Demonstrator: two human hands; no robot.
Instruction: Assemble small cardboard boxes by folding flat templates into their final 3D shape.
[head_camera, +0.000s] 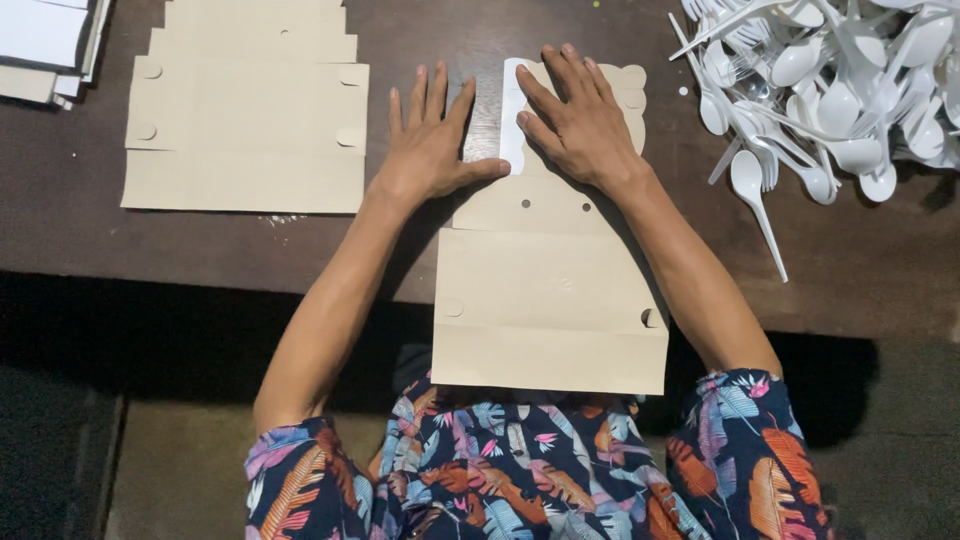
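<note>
Both hands, left and right, press flat, fingers spread, gripping nothing, on a seemingly half-folded sleeve; stack untouched.

We look down on a dark brown wooden table, its worn top dully reflecting light near the far edge. Below its near edge lies deep shadow, and beneath that a grey-green floor. We cannot see any walls or windows.
</note>
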